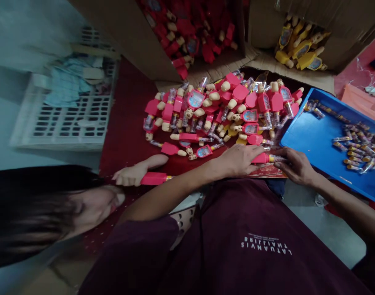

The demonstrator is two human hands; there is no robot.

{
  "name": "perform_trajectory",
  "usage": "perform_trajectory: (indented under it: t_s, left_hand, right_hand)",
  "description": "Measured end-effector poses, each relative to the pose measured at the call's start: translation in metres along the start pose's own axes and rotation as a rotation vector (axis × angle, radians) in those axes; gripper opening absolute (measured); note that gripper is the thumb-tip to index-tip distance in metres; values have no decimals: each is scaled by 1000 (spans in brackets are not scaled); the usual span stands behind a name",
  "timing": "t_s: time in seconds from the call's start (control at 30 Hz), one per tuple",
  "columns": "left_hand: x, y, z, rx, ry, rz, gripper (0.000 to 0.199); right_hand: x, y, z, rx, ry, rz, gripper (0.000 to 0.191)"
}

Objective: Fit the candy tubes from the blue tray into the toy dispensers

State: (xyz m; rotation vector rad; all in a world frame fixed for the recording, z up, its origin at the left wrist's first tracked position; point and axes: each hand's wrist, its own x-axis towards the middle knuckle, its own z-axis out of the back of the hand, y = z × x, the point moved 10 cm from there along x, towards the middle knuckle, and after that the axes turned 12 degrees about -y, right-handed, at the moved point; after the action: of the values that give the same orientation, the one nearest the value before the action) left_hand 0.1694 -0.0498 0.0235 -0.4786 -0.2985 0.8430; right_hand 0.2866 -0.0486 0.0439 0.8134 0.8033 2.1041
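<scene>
My left hand (236, 160) grips the pink body of a plastic toy (260, 158) at the near edge of a heap. My right hand (293, 164) pinches the clear tube at that toy's end. The heap of pink toys (218, 108) has cream-coloured hand-shaped ends and clear tubes, and it lies just beyond my hands. A blue plastic tray (310, 135) holding several small clear tubes with gold bands sits to the right of my right hand. A co-worker's hand (128, 176) holds another pink toy (153, 178) at the left.
Cardboard boxes of red toys (187, 32) and yellow toys (299, 49) stand at the far side. A dark red mat (126, 135) lies under the heap. A white plastic crate (67, 127) with cloth stands at the left, and the co-worker's head is at lower left.
</scene>
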Motion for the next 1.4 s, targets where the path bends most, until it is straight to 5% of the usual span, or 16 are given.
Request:
perform_trajectory:
  t_s: [0.2,0.33,0.47,0.53,0.67,0.73,0.93,1.0,1.13,1.2,1.33,1.4]
  left_hand:
    - [2,-2,-4,62,62,7,41]
    - [1,-17,-8,229,17,-81,28]
    - [0,-21,-19,307,-30,-143,31]
    - [1,-12,-21,228,-10,-102,28]
    - [3,5,-15,-136,80,28,36]
    - [3,3,-11,-199,104,26,37]
    - [3,-6,-21,204,62,-139,28]
    - [6,3,-26,166,65,-105,28]
    - [8,11,-25,-30,98,-35,36]
    - [5,3,-24,38,110,-74,33]
    - [-3,-7,-29,259,146,-137,29]
    - [-3,2,-29,222,152,-70,32]
  right_hand:
    - [-1,-4,-2,50,8,-102,28]
    - [-12,-35,-12,268,25,-487,33]
    - [-36,-58,-40,500,214,-898,46]
    - [-33,-57,-37,423,253,-846,50]
    - [-2,-20,-2,44,31,-295,40]
    - [0,-8,1,4,-23,-195,38]
    - [-35,-61,-45,407,121,-873,52]
    - [-31,-62,-44,371,124,-801,50]
    - [-10,-34,-15,80,-35,-316,41]
    - [-15,-37,-22,129,-11,-369,43]
    - [-38,-63,-58,404,148,-778,53]
    - [-32,-63,-56,343,129,-718,51]
